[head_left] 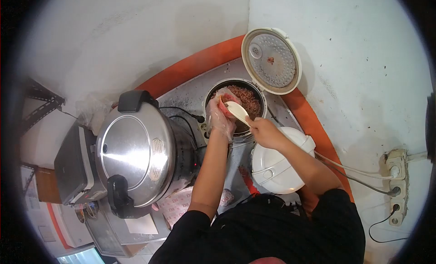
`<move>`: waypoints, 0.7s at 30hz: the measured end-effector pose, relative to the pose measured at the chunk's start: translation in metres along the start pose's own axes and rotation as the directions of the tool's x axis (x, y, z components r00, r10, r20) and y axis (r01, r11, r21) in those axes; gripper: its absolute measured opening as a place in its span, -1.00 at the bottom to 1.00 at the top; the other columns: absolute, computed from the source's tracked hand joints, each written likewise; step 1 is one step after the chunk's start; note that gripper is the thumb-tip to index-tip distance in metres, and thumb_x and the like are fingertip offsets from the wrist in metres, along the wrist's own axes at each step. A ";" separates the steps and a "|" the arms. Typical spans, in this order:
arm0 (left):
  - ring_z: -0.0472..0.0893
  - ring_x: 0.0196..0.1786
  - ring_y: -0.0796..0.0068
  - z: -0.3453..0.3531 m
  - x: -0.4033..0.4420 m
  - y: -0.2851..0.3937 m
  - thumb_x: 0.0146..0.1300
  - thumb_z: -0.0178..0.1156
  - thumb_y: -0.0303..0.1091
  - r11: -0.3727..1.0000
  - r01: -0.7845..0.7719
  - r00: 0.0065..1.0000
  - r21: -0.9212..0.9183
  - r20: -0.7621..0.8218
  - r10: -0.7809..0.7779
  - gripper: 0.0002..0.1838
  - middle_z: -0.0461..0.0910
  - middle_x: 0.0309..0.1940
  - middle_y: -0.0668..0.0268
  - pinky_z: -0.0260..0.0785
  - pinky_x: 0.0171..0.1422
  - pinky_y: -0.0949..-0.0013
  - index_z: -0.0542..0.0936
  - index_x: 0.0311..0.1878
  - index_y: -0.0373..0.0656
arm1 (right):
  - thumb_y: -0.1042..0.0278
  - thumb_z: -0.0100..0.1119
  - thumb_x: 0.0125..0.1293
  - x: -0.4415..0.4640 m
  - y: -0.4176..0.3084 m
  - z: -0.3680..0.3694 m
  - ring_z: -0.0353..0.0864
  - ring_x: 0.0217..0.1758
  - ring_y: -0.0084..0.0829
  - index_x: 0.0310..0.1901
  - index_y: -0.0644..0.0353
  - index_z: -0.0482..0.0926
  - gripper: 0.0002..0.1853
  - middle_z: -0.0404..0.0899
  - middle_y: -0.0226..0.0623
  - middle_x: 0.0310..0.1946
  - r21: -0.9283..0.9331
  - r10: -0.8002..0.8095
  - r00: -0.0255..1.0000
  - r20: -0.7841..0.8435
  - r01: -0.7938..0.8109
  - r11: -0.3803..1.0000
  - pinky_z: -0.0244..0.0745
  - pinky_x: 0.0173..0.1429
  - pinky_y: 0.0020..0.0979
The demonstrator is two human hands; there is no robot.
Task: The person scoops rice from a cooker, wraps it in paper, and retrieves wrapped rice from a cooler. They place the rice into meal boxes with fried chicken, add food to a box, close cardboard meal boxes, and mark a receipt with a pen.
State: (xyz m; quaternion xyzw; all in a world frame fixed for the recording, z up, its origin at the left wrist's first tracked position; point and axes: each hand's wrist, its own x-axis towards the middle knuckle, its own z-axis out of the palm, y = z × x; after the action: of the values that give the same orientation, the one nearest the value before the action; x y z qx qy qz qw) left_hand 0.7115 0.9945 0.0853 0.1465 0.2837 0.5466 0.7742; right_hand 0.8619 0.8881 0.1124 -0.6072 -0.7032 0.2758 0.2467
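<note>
An open rice cooker (262, 96) holds reddish-brown rice (245, 99), and its round lid (272, 59) stands raised behind it. Over the pot's left side, my left hand (220, 118), in a clear plastic glove, is closed around a small red and white item (224, 105) that I cannot make out fully. Bare, my right hand (265, 132) grips a white rice paddle (238, 111) by its handle at the pot's front right. The paddle's tip touches or overlaps the red item.
A large steel cooker (131, 141) with black handles stands at the left, beside a dark grey appliance (72, 164). Nearer me on the right is a closed white cooker (277, 166). Patterned wrapping paper (175, 206) lies at front left. Cables run to wall sockets (396, 191).
</note>
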 end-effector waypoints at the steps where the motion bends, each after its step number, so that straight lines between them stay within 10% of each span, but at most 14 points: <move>1: 0.63 -0.23 0.34 -0.002 0.000 0.004 0.29 -0.02 -0.05 1.000 -0.003 1.000 0.005 0.019 0.003 -0.66 0.61 -0.28 0.27 0.53 -0.11 0.27 0.53 -0.10 -0.09 | 0.42 0.06 0.31 -0.003 -0.002 -0.010 0.61 -0.20 0.07 0.14 0.17 0.58 -0.63 0.57 0.07 -0.32 -0.002 -0.003 1.000 0.021 0.003 1.000 0.47 -0.12 -0.06; 3: 0.63 -0.18 0.32 -0.007 0.001 0.014 0.30 -0.02 -0.04 0.997 -0.068 0.997 0.027 0.046 0.066 -0.65 0.61 -0.24 0.27 0.53 -0.08 0.26 0.53 -0.07 -0.09 | 0.40 0.08 0.30 -0.003 -0.014 -0.034 0.62 -0.22 0.04 0.12 0.17 0.60 -0.64 0.58 0.06 -0.34 -0.001 -0.014 0.999 0.045 0.014 1.000 0.48 -0.14 -0.08; 5: 0.63 -0.14 0.31 -0.010 0.000 0.025 0.30 -0.03 -0.04 0.991 -0.127 0.990 0.048 0.073 0.123 -0.64 0.61 -0.21 0.26 0.53 -0.06 0.25 0.52 -0.05 -0.08 | 0.40 0.09 0.27 0.004 -0.027 -0.062 0.65 -0.25 0.04 0.01 0.21 0.67 -0.69 0.61 0.05 -0.39 0.174 0.407 0.865 0.293 -0.467 0.867 0.50 -0.13 -0.07; 9: 0.61 -0.04 0.29 -0.012 -0.006 0.046 0.32 -0.01 -0.01 0.984 -0.180 0.984 0.005 0.018 0.180 -0.59 0.59 -0.09 0.27 0.49 0.08 0.19 0.50 0.04 -0.09 | 0.37 0.18 0.18 0.066 0.030 -0.057 0.68 -0.15 0.03 -0.20 0.28 0.72 -0.77 0.67 0.08 -0.29 -0.232 0.218 0.952 0.213 -0.168 0.958 0.54 -0.03 -0.07; 13: 0.60 -0.02 0.27 -0.007 -0.018 0.059 0.36 -0.01 -0.11 0.955 -0.297 0.946 -0.015 -0.138 0.293 -0.64 0.56 -0.08 0.21 0.52 0.06 0.20 0.49 0.03 -0.18 | 0.36 0.11 0.19 0.109 -0.018 -0.049 0.71 -0.15 0.06 -0.17 0.38 0.68 -0.70 0.68 0.15 -0.24 -0.368 0.363 0.929 0.072 -0.313 0.876 0.56 -0.06 -0.04; 19: 0.60 0.00 0.30 -0.026 -0.027 0.070 0.36 -0.01 -0.09 0.943 -0.330 0.943 -0.042 -0.068 0.327 -0.62 0.56 -0.05 0.25 0.50 0.08 0.21 0.50 0.04 -0.16 | 0.32 0.18 0.17 0.141 -0.023 0.016 0.62 0.10 0.08 -0.14 0.37 0.68 -0.69 0.61 0.23 -0.03 -0.159 0.392 0.920 0.006 -0.386 0.909 0.51 0.12 -0.05; 21: 0.59 0.01 0.31 -0.020 -0.037 0.072 0.36 -0.03 -0.08 0.936 -0.348 0.922 0.052 -0.161 0.352 -0.61 0.57 -0.05 0.25 0.48 0.10 0.21 0.51 0.04 -0.17 | 0.37 0.17 0.18 0.148 -0.005 0.037 0.72 -0.11 0.02 -0.22 0.40 0.70 -0.74 0.67 0.21 -0.20 -0.139 0.355 0.929 -0.103 -0.367 0.920 0.57 -0.07 -0.11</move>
State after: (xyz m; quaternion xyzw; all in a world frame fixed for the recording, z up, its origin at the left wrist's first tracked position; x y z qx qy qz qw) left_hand 0.6353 0.9840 0.1189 0.1569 0.3231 0.6831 0.6359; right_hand 0.8122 1.0307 0.0912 -0.7537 -0.5887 0.2378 0.1700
